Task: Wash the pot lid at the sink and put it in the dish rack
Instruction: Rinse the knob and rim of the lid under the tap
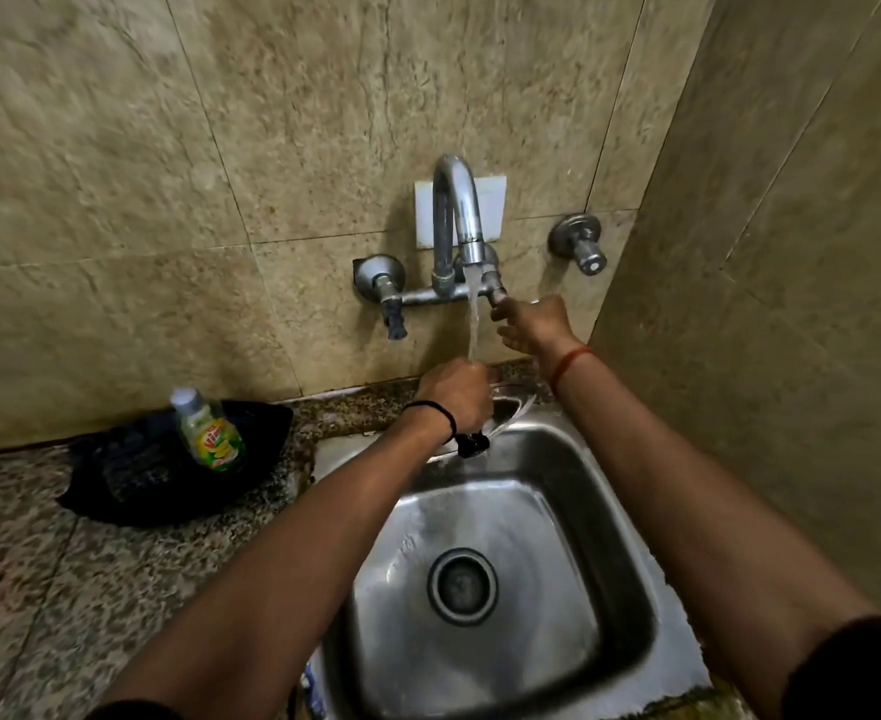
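Both forearms reach out from under the camera, over the steel sink [610,511], whose bare basin takes up most of the lower view; nothing lies in it, so the runoff has a clear way to the drain [462,586]. To its left runs the speckled counter [38,589], and on it sits a black dish [132,475] with a soap bottle [210,433] standing in it, kept close to the wash but out of the splash. Behind, fixed to the tiled wall, the tap [456,220] arches forward so that its stream falls at the back of the basin.

The lid [506,407] is held right there, under the stream and over the sink's far rim. It looks like glass and is mostly hidden by the hand, with a dark knob [472,443] poking out below. The left hand [454,397] is clenched around it, tilting it on edge, likely so the water sheets across and drains off. The right hand [532,324] has its fingers closed on the right tap handle [496,298], probably setting the flow.

No dish rack is in view, so the racking step seems some way off
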